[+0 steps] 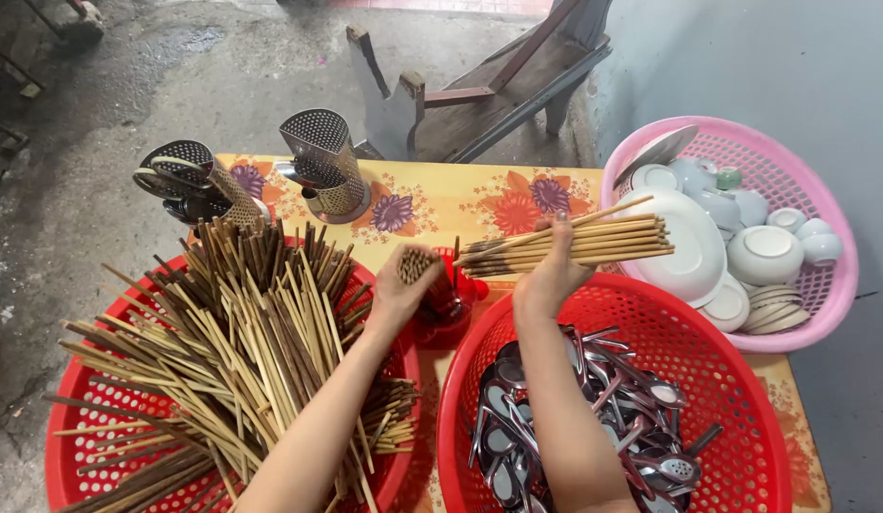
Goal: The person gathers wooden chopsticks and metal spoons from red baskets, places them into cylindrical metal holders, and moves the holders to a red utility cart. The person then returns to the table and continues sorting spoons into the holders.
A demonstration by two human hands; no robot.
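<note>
One head-worn camera looked steeply down from close above the table point(460, 195), facing away from the wearer; forearms entered from the near edge, floor lay far and left

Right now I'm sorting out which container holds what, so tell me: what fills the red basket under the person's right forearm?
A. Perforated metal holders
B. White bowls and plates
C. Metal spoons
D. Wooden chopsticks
C: the red basket beneath the right hand is full of metal spoons, while the chopsticks lie in the other red basket and the white dishes sit in the pink basket.
</note>
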